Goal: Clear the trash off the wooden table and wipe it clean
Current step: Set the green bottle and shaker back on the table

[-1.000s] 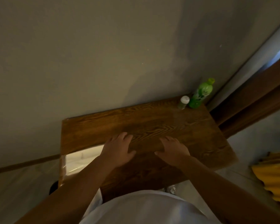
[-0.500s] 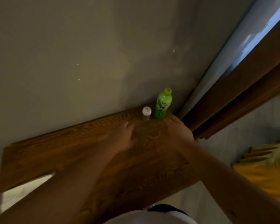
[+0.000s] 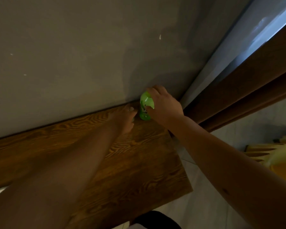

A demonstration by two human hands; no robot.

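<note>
A green plastic bottle [image 3: 144, 111] stands upright at the far right corner of the wooden table [image 3: 139, 162], against the wall. My right hand [image 3: 163, 106] is wrapped around its top and upper body. My left hand [image 3: 126, 120] lies just left of the bottle, with its fingers curled over the small white-capped jar [image 3: 131, 108]. Only a pale spot of the jar shows between the fingers. The left hand is blurred.
A grey wall runs along the table's far edge. Right of the table are a brown curtain [image 3: 238, 96] and a pale window strip [image 3: 257, 30]. A yellow object [image 3: 281, 162] sits on the floor at the right.
Both hands have moved from the middle of the table to its far right corner. The right hand has closed on the green bottle, and the left hand has covered the small jar.
</note>
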